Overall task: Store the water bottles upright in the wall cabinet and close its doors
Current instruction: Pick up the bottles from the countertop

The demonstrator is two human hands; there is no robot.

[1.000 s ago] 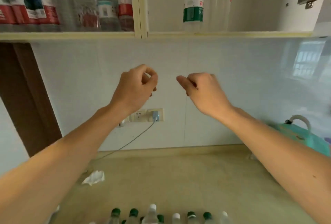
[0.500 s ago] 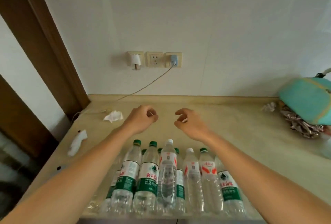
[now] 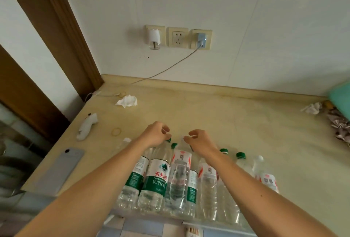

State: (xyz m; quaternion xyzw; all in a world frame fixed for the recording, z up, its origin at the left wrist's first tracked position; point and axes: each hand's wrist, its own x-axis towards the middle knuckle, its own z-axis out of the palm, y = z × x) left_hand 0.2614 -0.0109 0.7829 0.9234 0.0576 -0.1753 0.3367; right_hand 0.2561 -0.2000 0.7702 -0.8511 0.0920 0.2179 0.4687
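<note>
Several clear water bottles stand upright in a cluster at the near edge of the beige counter (image 3: 217,123). One has a green label (image 3: 158,178) and a green cap; beside it stands a red-labelled bottle (image 3: 180,172) with a white cap. My left hand (image 3: 156,135) hovers just over the green-labelled bottle's cap, fingers curled and apart, holding nothing. Over the red-labelled bottle's cap is my right hand (image 3: 200,142), fingers curled and empty. The wall cabinet is out of view.
A grey phone (image 3: 62,170) lies at the counter's left edge. Crumpled tissues (image 3: 127,101) and a small white item (image 3: 87,127) lie further back, with a rubber band (image 3: 116,131) between. Wall sockets (image 3: 178,37) carry a plugged cable. A teal object (image 3: 341,94) sits far right.
The view dropped from the cabinet to the counter. Both hands came down from in front of the wall to just above the bottle caps.
</note>
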